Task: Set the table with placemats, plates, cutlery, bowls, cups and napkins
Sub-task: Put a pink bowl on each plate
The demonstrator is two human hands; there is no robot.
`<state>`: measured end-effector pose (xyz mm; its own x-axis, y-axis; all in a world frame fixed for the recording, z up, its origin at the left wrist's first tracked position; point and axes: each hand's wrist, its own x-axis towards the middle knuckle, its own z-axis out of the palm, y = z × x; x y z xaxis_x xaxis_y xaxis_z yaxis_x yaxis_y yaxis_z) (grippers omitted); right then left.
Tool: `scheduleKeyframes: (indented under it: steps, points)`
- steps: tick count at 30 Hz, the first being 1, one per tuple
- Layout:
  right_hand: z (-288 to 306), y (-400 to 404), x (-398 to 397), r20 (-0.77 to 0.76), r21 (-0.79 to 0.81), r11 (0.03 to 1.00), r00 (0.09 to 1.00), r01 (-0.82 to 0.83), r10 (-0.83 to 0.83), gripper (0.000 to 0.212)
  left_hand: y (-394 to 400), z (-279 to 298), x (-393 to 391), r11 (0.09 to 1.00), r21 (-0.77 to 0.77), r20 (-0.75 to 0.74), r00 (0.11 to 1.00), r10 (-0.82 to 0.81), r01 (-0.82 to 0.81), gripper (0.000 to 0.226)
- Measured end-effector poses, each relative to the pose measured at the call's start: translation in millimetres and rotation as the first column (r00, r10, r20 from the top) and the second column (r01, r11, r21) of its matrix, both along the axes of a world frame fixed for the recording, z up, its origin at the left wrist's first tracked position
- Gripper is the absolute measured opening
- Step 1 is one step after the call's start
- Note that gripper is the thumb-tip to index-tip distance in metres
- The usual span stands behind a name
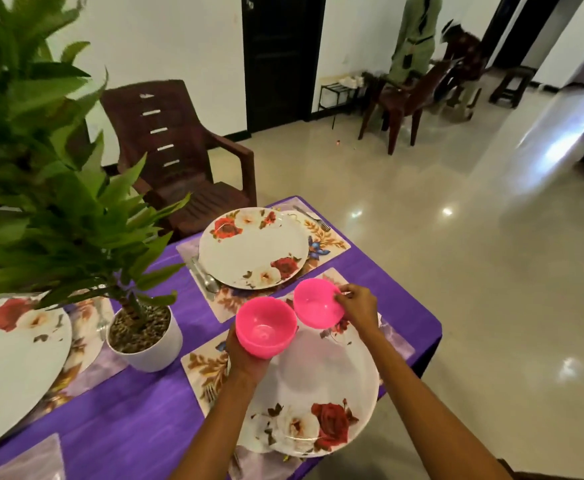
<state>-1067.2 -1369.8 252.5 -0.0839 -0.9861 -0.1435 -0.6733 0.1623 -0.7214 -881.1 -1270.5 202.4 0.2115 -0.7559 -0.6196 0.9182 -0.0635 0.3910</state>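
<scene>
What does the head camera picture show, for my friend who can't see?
Two hands hold pink bowls above a flowered plate: left hand grips a bowl stack, right hand pinches one bowl. Another plate, a potted plant sit on the purple table.

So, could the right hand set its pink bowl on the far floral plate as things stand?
Probably yes. The right hand already holds its pink bowl just short of the far plate, whose middle is bare, and nothing stands between them.
</scene>
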Motion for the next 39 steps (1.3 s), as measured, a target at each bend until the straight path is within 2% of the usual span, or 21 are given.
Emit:
scheduleKeyframes:
  steps: [1, 2, 4, 5, 9, 13, 15, 16, 17, 19, 20, 21, 23, 24, 25, 26, 30, 32, 36, 39]
  points:
    - [-5.9, -3.9, 0.6, -0.01, 0.015, 1.0, 1.0, -0.002, 0.002, 0.025, -6.1, -1.6, 2.6, 1.0, 0.0, -0.007, 1.0, 0.026, -0.026, 0.045]
    - [-11.3, -6.2, 2.0, -0.032, 0.029, 1.0, 0.999, -0.012, 0.012, 0.025, -10.8, 2.7, 4.6, 0.999, -0.015, -0.012, 0.999, 0.04, -0.04, 0.047]
    - [-23.6, -12.5, 6.3, -0.075, 0.071, 0.996, 0.995, -0.055, 0.06, 0.025, -24.1, 2.2, 10.8, 0.998, -0.023, 0.005, 0.998, 0.065, -0.065, 0.072]
    - [-29.1, -15.0, 8.5, -0.087, 0.085, 0.993, 0.993, -0.076, 0.083, 0.025, -31.5, 1.3, 11.5, 0.998, -0.03, 0.013, 0.998, 0.06, -0.06, 0.073]
    - [-42.8, -23.7, 15.1, -0.068, 0.096, 0.991, 0.993, -0.093, 0.1, 0.023, -54.6, 7.3, 11.6, 0.997, -0.031, 0.003, 0.997, 0.071, -0.071, 0.028]
    - [-49.9, -31.6, 14.8, -0.091, 0.095, 0.985, 0.984, -0.143, 0.151, 0.026, -73.1, 8.1, 2.1, 0.998, -0.042, 0.07, 0.997, 0.046, -0.043, 0.02]
    - [-54.3, -35.9, 11.2, -0.092, 0.109, 0.981, 0.981, -0.158, 0.168, 0.03, -82.4, 12.7, -5.2, 0.999, 0.031, 0.048, 0.999, 0.011, -0.012, 0.019]
    - [-55.6, -37.9, 8.9, -0.099, 0.114, 0.979, 0.979, -0.166, 0.178, 0.032, -86.8, 13.4, -9.2, 0.995, 0.092, 0.042, 0.999, -0.03, 0.026, 0.024]
    - [-55.9, -40.0, 7.2, -0.095, 0.118, 0.978, 0.979, -0.169, 0.181, 0.034, -85.9, 20.5, -14.5, 0.993, 0.083, 0.087, 0.993, -0.086, 0.079, 0.039]
    - [-52.9, -45.5, 2.1, -0.05, 0.09, 0.985, 0.987, -0.147, 0.152, 0.037, -92.7, 24.5, -22.9, 0.988, 0.077, 0.163, 0.976, -0.143, 0.132, 0.09]
    - [-48.7, -49.0, -0.9, -0.014, 0.062, 0.99, 0.992, -0.125, 0.126, 0.036, -100.0, 22.6, -28.3, 0.989, 0.061, 0.253, 0.956, -0.148, 0.137, 0.094]
    - [-43.9, -54.2, -4.3, 0.031, 0.028, 0.994, 0.994, -0.106, 0.105, 0.034, -110.3, 19.9, -35.0, 0.992, 0.042, 0.261, 0.957, -0.128, 0.122, 0.084]
    - [-35.0, -70.8, -12.5, 0.137, -0.035, 0.996, 0.987, -0.077, 0.082, 0.03, -125.0, 30.2, -56.3, 0.993, -0.037, 0.187, 0.977, -0.105, 0.114, 0.043]
    - [-27.5, -80.9, -17.5, 0.187, -0.059, 0.996, 0.979, -0.07, 0.08, 0.03, -134.2, 38.3, -65.9, 0.993, -0.06, 0.136, 0.987, -0.088, 0.097, 0.013]
    - [-21.3, -92.2, -24.4, 0.232, -0.084, 0.994, 0.969, -0.071, 0.089, 0.03, -144.6, 43.6, -77.2, 0.99, -0.095, 0.064, 0.993, -0.098, 0.103, 0.014]
    - [-13.1, -103.7, -31.1, 0.285, -0.107, 0.991, 0.953, -0.076, 0.104, 0.029, -157.9, 40.3, -86.5, 0.988, -0.121, -0.009, 0.995, -0.098, 0.097, 0.028]
    - [25.3, -151.5, -57.3, 0.513, -0.131, 0.984, 0.841, -0.118, 0.169, 0.027, -203.3, 48.2, -127.9, 0.964, -0.254, -0.063, 0.993, -0.097, 0.078, 0.042]
    - [33.8, -181.9, -78.0, 0.512, -0.132, 0.969, 0.823, -0.207, 0.245, 0.028, -230.6, 50.0, -155.9, 0.947, -0.317, -0.102, 0.991, -0.089, 0.052, 0.044]
    - [32.0, -251.3, -143.0, 0.504, -0.106, 0.935, 0.792, -0.339, 0.344, 0.025, -301.0, 34.5, -226.1, 0.962, -0.259, -0.123, 0.991, 0.052, -0.082, 0.046]
    - [24.3, -288.0, -188.1, 0.506, -0.022, 0.915, 0.785, -0.403, 0.358, 0.044, -346.0, 28.8, -271.0, 0.962, -0.245, -0.146, 0.985, 0.09, -0.124, 0.049]
